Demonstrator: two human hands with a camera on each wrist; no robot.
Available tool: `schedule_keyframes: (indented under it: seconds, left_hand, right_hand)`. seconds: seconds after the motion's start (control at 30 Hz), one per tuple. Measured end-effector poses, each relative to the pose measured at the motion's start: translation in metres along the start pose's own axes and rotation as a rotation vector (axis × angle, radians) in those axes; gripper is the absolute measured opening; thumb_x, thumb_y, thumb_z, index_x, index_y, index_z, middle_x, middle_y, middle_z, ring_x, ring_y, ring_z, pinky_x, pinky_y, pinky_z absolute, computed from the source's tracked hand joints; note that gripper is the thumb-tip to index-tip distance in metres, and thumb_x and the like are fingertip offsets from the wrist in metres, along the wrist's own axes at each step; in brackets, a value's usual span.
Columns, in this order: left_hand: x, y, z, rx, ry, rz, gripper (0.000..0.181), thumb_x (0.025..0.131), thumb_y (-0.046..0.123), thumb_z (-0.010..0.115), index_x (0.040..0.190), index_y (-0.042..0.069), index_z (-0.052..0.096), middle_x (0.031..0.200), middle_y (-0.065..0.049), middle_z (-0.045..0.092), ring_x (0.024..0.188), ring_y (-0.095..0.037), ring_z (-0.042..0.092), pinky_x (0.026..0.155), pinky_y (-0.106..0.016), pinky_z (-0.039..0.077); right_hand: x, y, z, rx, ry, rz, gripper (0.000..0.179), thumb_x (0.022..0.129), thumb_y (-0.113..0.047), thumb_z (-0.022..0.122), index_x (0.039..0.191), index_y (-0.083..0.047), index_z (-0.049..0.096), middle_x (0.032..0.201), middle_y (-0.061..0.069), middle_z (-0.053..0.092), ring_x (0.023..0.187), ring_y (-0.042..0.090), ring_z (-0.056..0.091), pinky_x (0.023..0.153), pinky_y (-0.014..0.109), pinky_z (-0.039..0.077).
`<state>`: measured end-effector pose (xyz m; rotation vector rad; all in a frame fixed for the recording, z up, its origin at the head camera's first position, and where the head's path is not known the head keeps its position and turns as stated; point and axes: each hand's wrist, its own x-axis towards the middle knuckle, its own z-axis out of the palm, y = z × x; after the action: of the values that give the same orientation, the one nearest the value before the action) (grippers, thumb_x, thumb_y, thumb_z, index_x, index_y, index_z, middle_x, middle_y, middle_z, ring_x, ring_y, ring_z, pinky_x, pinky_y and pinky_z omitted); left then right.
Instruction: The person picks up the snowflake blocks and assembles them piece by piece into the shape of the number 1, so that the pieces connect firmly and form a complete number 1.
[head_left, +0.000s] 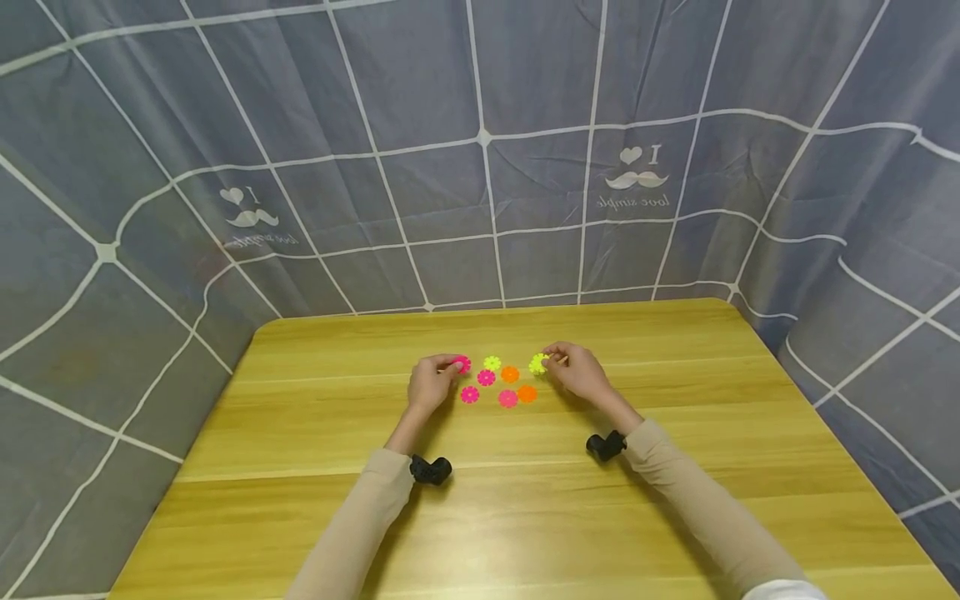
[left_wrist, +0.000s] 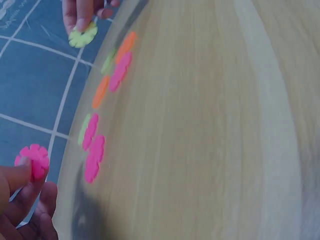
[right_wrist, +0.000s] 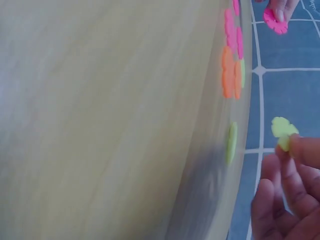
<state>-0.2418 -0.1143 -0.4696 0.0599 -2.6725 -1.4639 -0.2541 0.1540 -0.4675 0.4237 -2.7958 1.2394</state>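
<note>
Between thumb and fingertips my left hand (head_left: 431, 385) pinches a pink flower-shaped disc (left_wrist: 32, 161) with a notched rim, raised above the table. My right hand (head_left: 579, 372) likewise pinches a yellow notched disc (right_wrist: 282, 128), partly covered by the thumb and fingers. Lying between the hands are several similar discs: a yellow one (head_left: 492, 363), an orange one (head_left: 510, 374), another orange one (head_left: 527, 394), and pink ones such as this pink disc (head_left: 508, 399). In the right wrist view, one more yellow disc (right_wrist: 231, 143) lies on the table near my right hand.
The wooden table (head_left: 510, 517) reaches back to a grey curtain (head_left: 420, 192) with white grid lines, which hangs behind it and at both sides. Black cameras sit on both wrists, the left camera (head_left: 431, 471) and the right camera (head_left: 605, 447).
</note>
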Motion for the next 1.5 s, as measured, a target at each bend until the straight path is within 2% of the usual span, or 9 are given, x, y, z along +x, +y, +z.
schedule_keyframes:
  seconds: [0.17, 0.3, 0.53, 0.73, 0.97, 1.13, 1.2, 1.37, 1.5]
  left_hand:
    - [-0.003, 0.004, 0.005, -0.058, 0.007, 0.019, 0.026, 0.091, 0.025, 0.067, 0.106, 0.004, 0.073, 0.085, -0.015, 0.07, 0.061, -0.028, 0.064, 0.043, -0.02, 0.035]
    - [-0.004, 0.007, 0.008, -0.108, -0.001, 0.012, 0.027, 0.091, 0.025, 0.067, 0.106, 0.004, 0.073, 0.086, -0.019, 0.071, 0.059, -0.029, 0.063, 0.041, -0.019, 0.034]
    - [-0.006, 0.016, 0.01, -0.158, -0.026, -0.001, 0.026, 0.094, 0.017, 0.06, 0.109, -0.002, 0.07, 0.088, -0.021, 0.071, 0.064, -0.028, 0.065, 0.044, -0.02, 0.04]
    - [-0.008, 0.025, 0.012, -0.25, -0.109, -0.022, 0.028, 0.096, 0.015, 0.059, 0.112, -0.005, 0.067, 0.093, -0.023, 0.07, 0.078, -0.037, 0.068, 0.064, -0.033, 0.056]
    - [-0.007, 0.027, 0.018, -0.296, -0.185, -0.029, 0.027, 0.095, 0.013, 0.059, 0.114, -0.004, 0.067, 0.09, -0.027, 0.068, 0.07, -0.036, 0.063, 0.053, -0.025, 0.046]
    - [-0.005, 0.026, 0.022, -0.341, -0.194, -0.027, 0.026, 0.094, 0.012, 0.06, 0.115, -0.002, 0.068, 0.089, -0.027, 0.07, 0.058, -0.021, 0.06, 0.047, -0.021, 0.04]
    - [-0.004, 0.026, 0.023, -0.346, -0.193, -0.023, 0.026, 0.094, 0.012, 0.061, 0.115, 0.0, 0.068, 0.086, -0.024, 0.071, 0.055, -0.015, 0.057, 0.046, -0.02, 0.038]
    - [-0.005, 0.029, 0.024, -0.356, -0.202, -0.024, 0.026, 0.095, 0.012, 0.059, 0.116, -0.001, 0.067, 0.074, -0.01, 0.069, 0.054, -0.016, 0.054, 0.046, -0.02, 0.037]
    - [-0.006, 0.03, 0.025, -0.358, -0.219, -0.019, 0.026, 0.096, 0.012, 0.057, 0.116, -0.002, 0.067, 0.073, -0.007, 0.066, 0.057, -0.016, 0.055, 0.046, -0.021, 0.036]
  right_hand:
    - [0.0, -0.007, 0.003, 0.05, 0.058, -0.016, 0.022, 0.093, -0.016, 0.063, 0.108, 0.0, 0.068, 0.093, 0.014, 0.069, 0.066, 0.015, 0.058, 0.059, 0.023, 0.046]
    - [0.003, -0.01, 0.007, 0.09, 0.118, -0.057, 0.023, 0.093, -0.017, 0.063, 0.108, 0.0, 0.068, 0.095, 0.015, 0.069, 0.073, 0.018, 0.061, 0.064, 0.022, 0.048]
    - [0.008, -0.019, 0.011, 0.167, 0.19, -0.13, 0.022, 0.092, -0.016, 0.065, 0.109, -0.003, 0.069, 0.094, 0.016, 0.069, 0.064, 0.028, 0.063, 0.052, 0.02, 0.045]
    - [0.01, -0.024, 0.012, 0.224, 0.13, -0.117, 0.023, 0.092, -0.013, 0.064, 0.112, -0.003, 0.069, 0.093, 0.016, 0.069, 0.069, 0.035, 0.064, 0.054, 0.029, 0.051]
    - [0.013, -0.028, 0.015, 0.298, 0.049, -0.123, 0.024, 0.094, -0.01, 0.061, 0.115, 0.0, 0.067, 0.092, 0.019, 0.07, 0.078, 0.04, 0.063, 0.061, 0.052, 0.054]
    - [0.008, -0.042, 0.01, 0.318, 0.033, -0.13, 0.023, 0.094, -0.007, 0.059, 0.112, 0.003, 0.067, 0.09, 0.022, 0.069, 0.08, 0.041, 0.062, 0.062, 0.049, 0.055]
    - [0.004, -0.053, 0.005, 0.314, 0.03, -0.131, 0.022, 0.094, -0.005, 0.059, 0.112, 0.005, 0.067, 0.091, 0.024, 0.068, 0.079, 0.039, 0.061, 0.06, 0.041, 0.057]
    - [-0.001, -0.067, -0.002, 0.296, 0.021, -0.147, 0.021, 0.094, -0.002, 0.058, 0.111, 0.007, 0.066, 0.094, 0.027, 0.068, 0.078, 0.028, 0.061, 0.054, 0.016, 0.05]
    - [-0.002, -0.066, -0.001, 0.3, 0.005, -0.15, 0.021, 0.094, -0.002, 0.058, 0.111, 0.006, 0.066, 0.095, 0.028, 0.067, 0.076, 0.02, 0.06, 0.055, 0.016, 0.05]
